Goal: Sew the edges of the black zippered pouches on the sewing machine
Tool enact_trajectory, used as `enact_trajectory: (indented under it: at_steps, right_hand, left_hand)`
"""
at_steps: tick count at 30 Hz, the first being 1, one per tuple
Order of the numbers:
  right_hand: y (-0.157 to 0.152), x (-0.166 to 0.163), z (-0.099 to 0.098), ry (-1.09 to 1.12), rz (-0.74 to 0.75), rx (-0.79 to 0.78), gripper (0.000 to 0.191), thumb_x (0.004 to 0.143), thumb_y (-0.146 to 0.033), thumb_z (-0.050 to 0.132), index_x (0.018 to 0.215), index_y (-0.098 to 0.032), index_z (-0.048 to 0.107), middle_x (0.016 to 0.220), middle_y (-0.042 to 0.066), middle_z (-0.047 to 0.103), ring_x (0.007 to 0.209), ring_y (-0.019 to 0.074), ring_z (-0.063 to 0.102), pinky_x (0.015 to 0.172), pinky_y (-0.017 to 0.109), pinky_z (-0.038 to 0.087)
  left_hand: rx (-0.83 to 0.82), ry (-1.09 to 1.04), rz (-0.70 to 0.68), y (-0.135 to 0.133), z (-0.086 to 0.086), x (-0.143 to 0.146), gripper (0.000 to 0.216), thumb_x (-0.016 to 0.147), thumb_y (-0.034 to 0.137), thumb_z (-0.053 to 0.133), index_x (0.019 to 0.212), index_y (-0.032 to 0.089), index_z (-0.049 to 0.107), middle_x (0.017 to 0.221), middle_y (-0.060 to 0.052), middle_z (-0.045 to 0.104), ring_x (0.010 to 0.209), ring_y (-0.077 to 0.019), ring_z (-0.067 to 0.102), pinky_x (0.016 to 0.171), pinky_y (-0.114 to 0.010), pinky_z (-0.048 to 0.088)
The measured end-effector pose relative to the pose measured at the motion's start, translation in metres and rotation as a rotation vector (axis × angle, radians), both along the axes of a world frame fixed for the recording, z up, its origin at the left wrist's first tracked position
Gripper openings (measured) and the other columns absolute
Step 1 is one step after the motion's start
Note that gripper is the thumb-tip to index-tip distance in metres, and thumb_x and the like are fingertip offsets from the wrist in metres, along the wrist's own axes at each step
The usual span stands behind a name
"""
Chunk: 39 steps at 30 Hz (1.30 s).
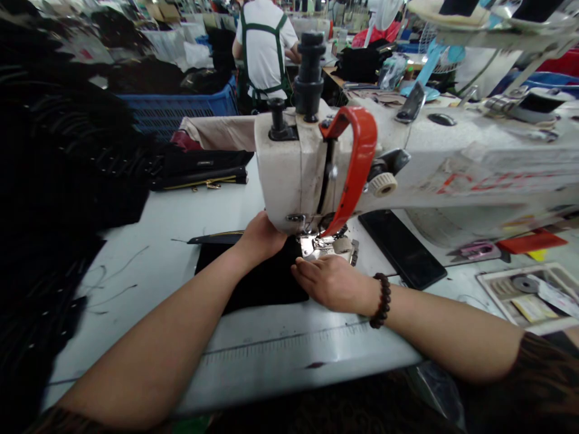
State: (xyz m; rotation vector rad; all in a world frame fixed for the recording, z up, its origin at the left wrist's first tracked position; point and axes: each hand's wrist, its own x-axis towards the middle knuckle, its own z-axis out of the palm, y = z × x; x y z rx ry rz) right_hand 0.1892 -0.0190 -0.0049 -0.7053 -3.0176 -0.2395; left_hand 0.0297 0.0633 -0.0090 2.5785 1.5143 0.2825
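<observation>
A piece of black fabric lies on the white table under the head of a cream sewing machine with a red guard. My left hand rests on the far side of the fabric, just left of the needle area, fingers curled down onto the cloth. My right hand, with a dark bead bracelet at the wrist, lies flat on the fabric's right edge, fingers stretched toward the presser foot. A strip with a gold zipper edge sticks out left of my left hand.
A stack of black pieces with gold zippers sits at the back left. A heap of black fabric fills the left side. A black phone lies right of the needle, and a tray of small parts at the far right. A person in a white shirt works behind.
</observation>
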Motion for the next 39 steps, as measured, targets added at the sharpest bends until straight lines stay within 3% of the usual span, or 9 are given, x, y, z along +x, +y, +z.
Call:
enact_trajectory:
  at_steps: [11,17,20,22,24,26,31,35,39]
  right_hand:
    - [0.007,-0.003,-0.013,0.077,-0.135,-0.039,0.026,0.087,-0.01,0.039,0.106,-0.006,0.055,0.104,0.017,0.06,0.07,0.0174,0.06,0.06,0.031,0.049]
    - [0.003,0.0,-0.002,0.13,-0.244,-0.125,0.031,0.087,-0.009,0.038,0.115,-0.008,0.052,0.114,0.018,0.057,0.08,0.0196,0.062,0.063,0.032,0.05]
    - [-0.001,0.021,0.017,0.208,-0.231,-0.273,0.033,0.085,-0.015,0.049,0.118,-0.013,0.051,0.119,0.014,0.055,0.095,0.0201,0.058,0.076,0.033,0.049]
    - [-0.003,0.039,0.027,0.209,-0.191,-0.343,0.043,0.075,-0.02,0.064,0.117,-0.016,0.052,0.12,0.012,0.053,0.103,0.0221,0.053,0.085,0.037,0.045]
    - [-0.004,0.053,0.032,0.196,-0.203,-0.357,0.043,0.07,-0.018,0.069,0.111,-0.016,0.056,0.117,0.011,0.053,0.105,0.0227,0.05,0.089,0.038,0.041]
    - [-0.003,0.059,0.031,0.191,-0.248,-0.313,0.033,0.072,-0.016,0.067,0.103,-0.015,0.058,0.112,0.011,0.055,0.103,0.0226,0.05,0.087,0.038,0.041]
    - [-0.001,0.039,0.023,0.147,-0.366,-0.103,0.024,0.076,-0.028,0.063,0.092,-0.011,0.059,0.097,0.012,0.058,0.091,0.0253,0.051,0.079,0.039,0.04]
    - [0.012,0.009,0.009,0.209,-0.538,0.016,0.023,0.084,-0.029,0.049,0.093,-0.01,0.059,0.093,0.016,0.059,0.093,0.0296,0.05,0.074,0.041,0.038]
    - [0.028,-0.005,0.0,0.231,-0.585,0.016,0.022,0.087,-0.02,0.039,0.092,-0.011,0.059,0.093,0.017,0.061,0.09,0.0288,0.051,0.074,0.042,0.036]
  left_hand:
    - [-0.008,0.008,0.067,0.006,-0.002,-0.002,0.023,0.08,0.019,0.044,0.087,0.014,0.065,0.085,-0.009,0.069,0.086,-0.0244,0.062,0.075,-0.032,0.049]
    - [0.025,-0.006,0.034,0.002,0.012,-0.003,0.025,0.082,0.014,0.042,0.097,0.014,0.062,0.099,-0.01,0.066,0.097,-0.0251,0.059,0.083,-0.035,0.047]
    - [0.057,0.03,-0.082,-0.024,0.031,-0.014,0.025,0.082,0.019,0.049,0.104,0.013,0.06,0.105,-0.012,0.063,0.103,-0.0267,0.055,0.089,-0.039,0.044]
    - [0.059,0.057,-0.236,-0.048,0.038,-0.023,0.04,0.077,0.03,0.06,0.112,0.011,0.056,0.114,-0.014,0.059,0.108,-0.027,0.053,0.093,-0.039,0.043]
    - [0.059,0.073,-0.388,-0.07,0.036,-0.032,0.055,0.071,0.037,0.067,0.117,0.009,0.052,0.123,-0.016,0.053,0.114,-0.0271,0.049,0.097,-0.04,0.041]
    - [0.072,0.059,-0.425,-0.083,0.026,-0.037,0.053,0.072,0.035,0.066,0.117,0.009,0.053,0.125,-0.015,0.052,0.115,-0.0253,0.049,0.097,-0.038,0.041]
    - [0.088,-0.161,-0.362,-0.081,0.007,-0.041,0.029,0.088,0.024,0.042,0.109,0.012,0.059,0.112,-0.009,0.063,0.106,-0.0186,0.057,0.092,-0.035,0.047]
    - [0.065,-0.33,-0.163,-0.076,0.011,-0.04,0.029,0.088,0.021,0.037,0.093,0.012,0.064,0.09,-0.008,0.069,0.084,-0.0167,0.065,0.078,-0.028,0.052]
    - [0.067,-0.381,0.002,-0.075,0.014,-0.039,0.026,0.085,0.023,0.039,0.086,0.014,0.063,0.083,-0.006,0.068,0.077,-0.0172,0.064,0.073,-0.027,0.052]
